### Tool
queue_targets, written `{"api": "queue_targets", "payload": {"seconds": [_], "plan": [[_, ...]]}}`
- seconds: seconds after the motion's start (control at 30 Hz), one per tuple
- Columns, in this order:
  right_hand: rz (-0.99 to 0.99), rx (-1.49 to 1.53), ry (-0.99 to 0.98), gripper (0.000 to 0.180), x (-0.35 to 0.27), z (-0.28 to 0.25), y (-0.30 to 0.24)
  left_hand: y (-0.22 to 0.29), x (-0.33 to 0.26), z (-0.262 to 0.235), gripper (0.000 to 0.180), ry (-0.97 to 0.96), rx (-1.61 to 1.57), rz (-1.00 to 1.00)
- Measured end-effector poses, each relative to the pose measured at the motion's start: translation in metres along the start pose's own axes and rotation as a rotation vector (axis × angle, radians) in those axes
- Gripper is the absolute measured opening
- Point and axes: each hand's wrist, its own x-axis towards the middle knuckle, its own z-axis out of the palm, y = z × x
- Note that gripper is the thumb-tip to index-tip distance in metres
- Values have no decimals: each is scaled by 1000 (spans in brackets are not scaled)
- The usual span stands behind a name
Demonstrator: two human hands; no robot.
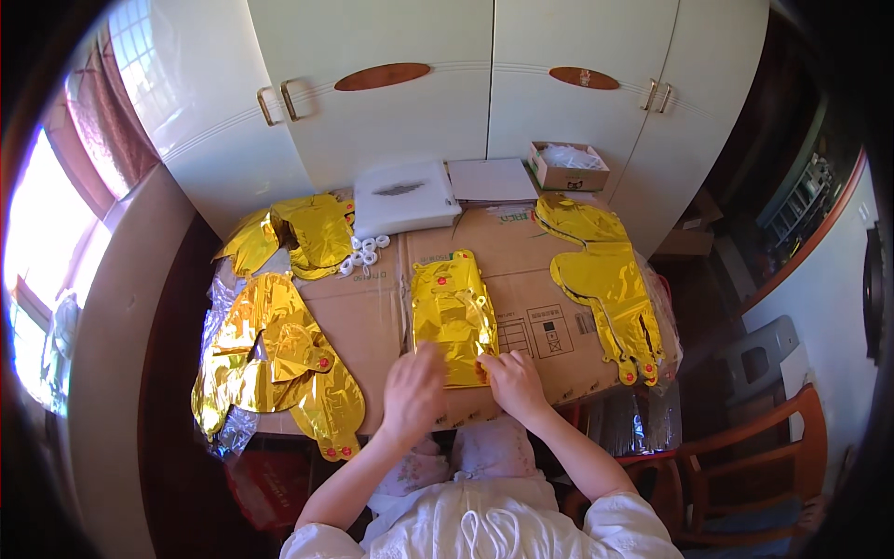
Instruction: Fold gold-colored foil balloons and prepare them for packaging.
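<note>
A folded gold foil balloon (453,312) lies flat on the cardboard-covered table in front of me, with a red dot near its far end. My right hand (515,384) is closed, thumb and fingers pinching the balloon's near right edge. At the near left corner, my left hand (415,391) is over or against the foil. Motion smears its fingers, so their grip does not show.
Gold foil balloons lie at left (279,349), far left (312,238) and right (601,270). Behind are small white rolls (363,253), a white plastic-wrapped stack (402,200), white sheets (492,180) and a box of clear plastic pieces (570,170). A wooden chair (754,466) stands right.
</note>
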Motion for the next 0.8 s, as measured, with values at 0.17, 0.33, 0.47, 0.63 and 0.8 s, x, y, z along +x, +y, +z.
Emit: {"api": "queue_targets", "payload": {"seconds": [0.17,0.33,0.47,0.63,0.8], "plan": [[-4,-23,-14,21,-2,1,3,32,23,3,74,-247,-179,27],[14,-4,-29,23,-2,2,-1,22,15,23,76,-310,-67,-7],[28,-14,-58,25,-1,-2,-1,22,14,28,78,-316,-90,-26],[229,266,-107,20,2,-7,8,23,14,22,84,-327,-97,-50],[-56,99,-110,32,19,-29,64,26,16,19,86,-319,-62,-43]]}}
